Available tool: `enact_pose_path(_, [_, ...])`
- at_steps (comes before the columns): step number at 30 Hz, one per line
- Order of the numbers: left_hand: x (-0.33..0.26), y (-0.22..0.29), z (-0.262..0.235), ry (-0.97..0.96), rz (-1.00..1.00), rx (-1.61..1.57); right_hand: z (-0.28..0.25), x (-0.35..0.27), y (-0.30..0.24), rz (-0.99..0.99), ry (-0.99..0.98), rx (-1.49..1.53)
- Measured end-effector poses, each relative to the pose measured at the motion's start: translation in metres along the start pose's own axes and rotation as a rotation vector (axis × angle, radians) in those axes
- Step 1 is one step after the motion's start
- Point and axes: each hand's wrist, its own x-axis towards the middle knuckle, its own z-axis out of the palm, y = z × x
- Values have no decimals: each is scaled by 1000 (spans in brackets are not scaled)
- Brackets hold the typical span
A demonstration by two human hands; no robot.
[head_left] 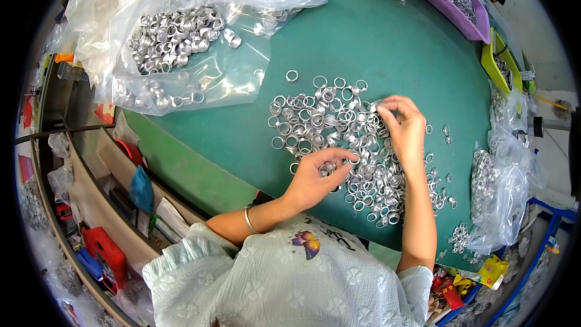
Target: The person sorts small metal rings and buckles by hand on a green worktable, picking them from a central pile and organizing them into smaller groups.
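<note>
A loose pile of silver metal rings is spread over the green tabletop. At the near left of the pile is my left hand, its fingers curled around several rings in the palm. One more ring shows at the tips of its thumb and index finger. My right hand reaches over the right side of the pile, thumb and fingers pinched at a ring there. The palm side of the right hand is hidden. A bangle circles my left wrist.
A clear plastic bag of rings lies open at the far left. A purple bin and a yellow-green bin stand at the far right. Another plastic bag lines the right edge. Open drawers are at the left.
</note>
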Motion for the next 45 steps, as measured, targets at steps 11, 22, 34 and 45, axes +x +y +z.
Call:
enact_pose_path(11, [0, 1, 11, 29, 254, 172, -4, -87, -36, 608, -193, 1093])
enact_pose_path(22, [-4, 9, 11, 40, 439, 257, 5, -105, -39, 472, -131, 1169])
enact_pose_path(34, [-5, 6, -4, -138, -123, -563, 25, -3, -23, -115, 100, -44])
enact_pose_path(45, [-8, 12, -8, -36, 93, -68, 35, 8, -27, -235, -14, -353])
